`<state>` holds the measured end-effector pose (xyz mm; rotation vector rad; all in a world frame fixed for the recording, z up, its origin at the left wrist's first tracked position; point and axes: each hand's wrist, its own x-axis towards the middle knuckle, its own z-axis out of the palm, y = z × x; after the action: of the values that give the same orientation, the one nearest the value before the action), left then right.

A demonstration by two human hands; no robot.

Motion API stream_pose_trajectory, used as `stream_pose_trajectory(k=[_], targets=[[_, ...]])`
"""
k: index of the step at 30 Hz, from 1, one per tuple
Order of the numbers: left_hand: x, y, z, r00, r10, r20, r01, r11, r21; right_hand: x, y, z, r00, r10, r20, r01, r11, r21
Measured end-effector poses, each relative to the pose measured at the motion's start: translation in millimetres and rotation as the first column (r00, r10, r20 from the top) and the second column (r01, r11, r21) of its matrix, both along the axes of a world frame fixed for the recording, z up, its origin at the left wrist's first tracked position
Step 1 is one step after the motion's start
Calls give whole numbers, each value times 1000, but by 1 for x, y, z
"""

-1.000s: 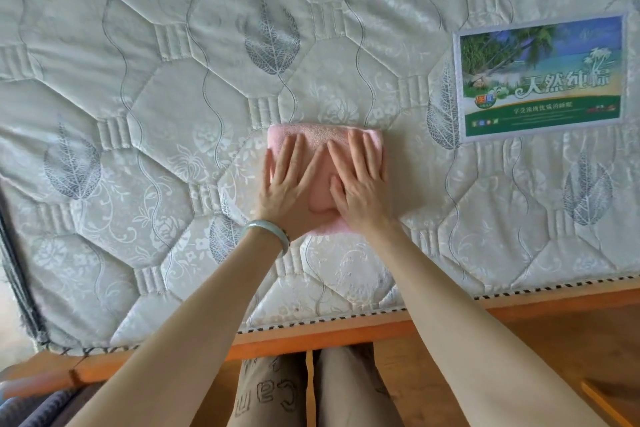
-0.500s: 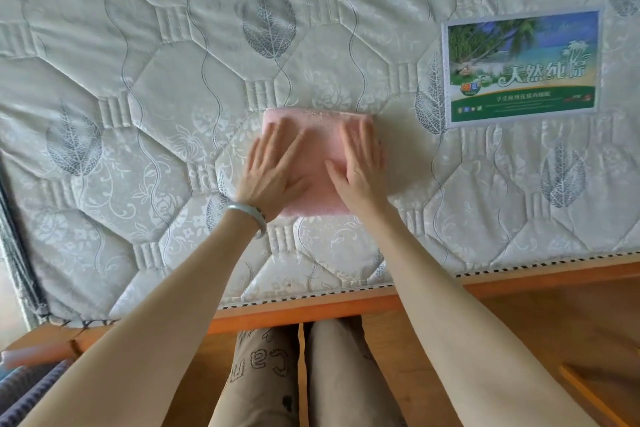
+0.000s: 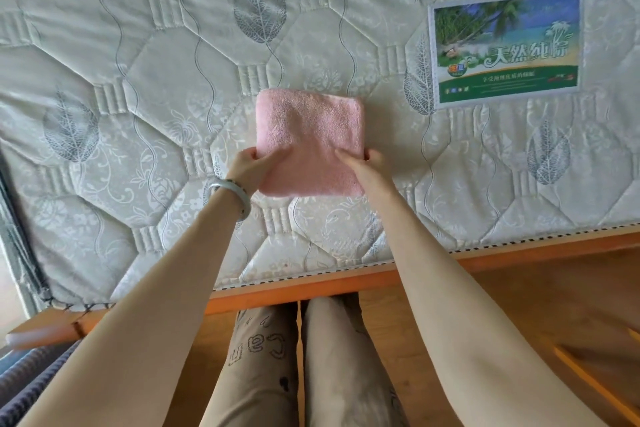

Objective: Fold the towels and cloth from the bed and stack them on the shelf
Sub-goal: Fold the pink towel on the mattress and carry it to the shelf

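Hands: two, gripping one folded pink towel (image 3: 309, 140) that lies on the quilted mattress (image 3: 138, 80). Left hand (image 3: 254, 168) pinches its left edge, right hand (image 3: 367, 166) its right edge. One bracelet (image 3: 235, 191) circles the left wrist. One printed label (image 3: 506, 48) sits well right of the towel. Bare mattress surrounds it; the orange bed frame (image 3: 311, 291) borders the near side.

The mattress label (image 3: 506, 48) reads "天然纯棕"; the trousers (image 3: 258, 354) show letters, seemingly "Cam".
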<state>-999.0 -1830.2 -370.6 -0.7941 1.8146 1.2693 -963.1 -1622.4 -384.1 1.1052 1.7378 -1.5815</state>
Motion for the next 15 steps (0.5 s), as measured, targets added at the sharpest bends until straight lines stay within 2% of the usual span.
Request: stream_pose_trajectory(k=[3,8,11,15], targets=[[-4,-5,17,997,23,-74,-21,1000,19,1,-2,12,999,-32,3,32,997,-71],[-8,-15,80,989,-12,-147,35,987,156,5,-7,78,989,-123,-76,108,979,-174],[-10,-16,133,983,-50,-174,91,967,237,11,-5,134,977,-157,-147,131,977,-171],[-16,-10,205,960,-134,-248,201,942,270,25,-2,214,947,-195,-255,176,980,-94]])
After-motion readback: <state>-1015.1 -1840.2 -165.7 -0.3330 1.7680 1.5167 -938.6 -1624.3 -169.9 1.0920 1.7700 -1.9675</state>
